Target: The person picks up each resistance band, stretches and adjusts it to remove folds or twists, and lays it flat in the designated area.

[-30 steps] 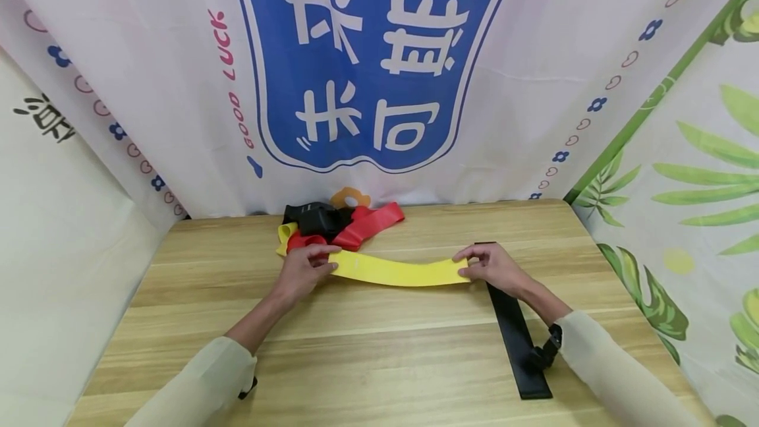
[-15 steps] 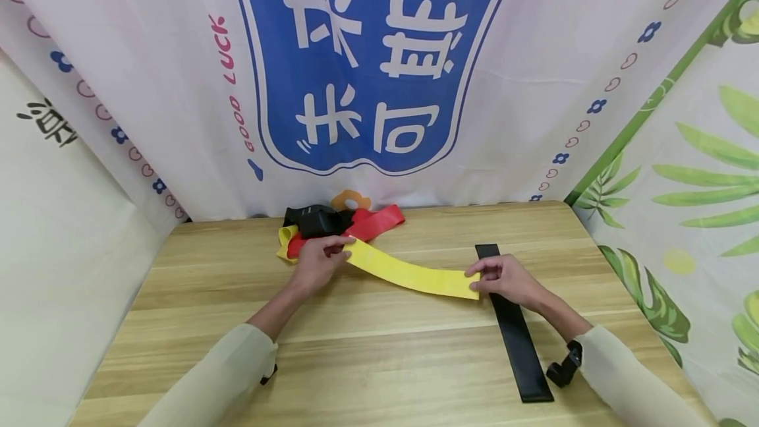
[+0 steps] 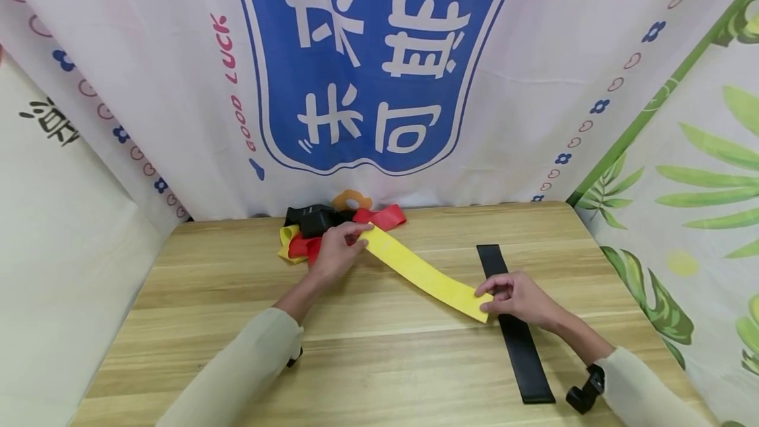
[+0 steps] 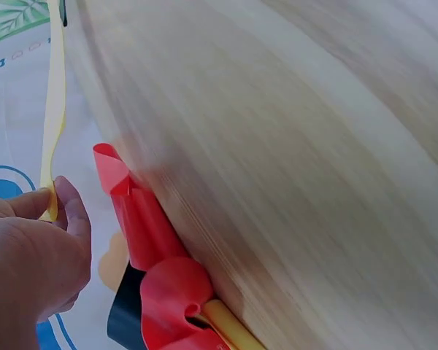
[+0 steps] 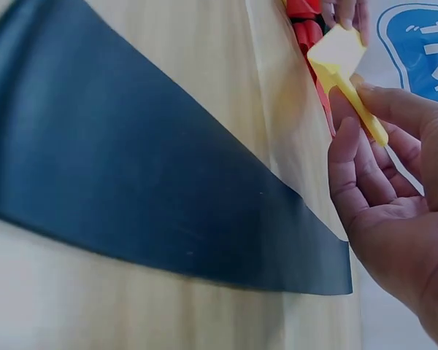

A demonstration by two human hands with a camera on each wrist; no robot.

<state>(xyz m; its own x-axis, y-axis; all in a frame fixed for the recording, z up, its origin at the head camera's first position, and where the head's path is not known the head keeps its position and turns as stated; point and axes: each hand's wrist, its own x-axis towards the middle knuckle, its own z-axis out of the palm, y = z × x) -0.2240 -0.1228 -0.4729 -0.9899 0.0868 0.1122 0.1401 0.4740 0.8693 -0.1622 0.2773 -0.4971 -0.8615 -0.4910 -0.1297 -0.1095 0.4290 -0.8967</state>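
Note:
A yellow resistance band (image 3: 423, 275) is held flat above the table, slanting down from left to right. My left hand (image 3: 339, 249) pinches its upper left end between thumb and fingers, in front of the heap of bands. At the lower right end my right hand (image 3: 518, 298) pinches the band, over a black resistance band (image 3: 524, 354) that lies flat on the table. The right wrist view shows the yellow band's end (image 5: 369, 120) between thumb and fingers. In the left wrist view the yellow band (image 4: 55, 95) appears edge-on, stretching away from the hand.
Red bands (image 3: 385, 216), a black bundle (image 3: 317, 219) and a yellow loop (image 3: 288, 242) lie heaped at the back of the wooden table (image 3: 379, 381). A printed curtain (image 3: 522, 104) hangs right behind the table's back edge.
Both hands have shifted right with the yellow band. The left hand has risen towards the back and the right has come nearer, so the band slants more and uncovers the black band's far end.

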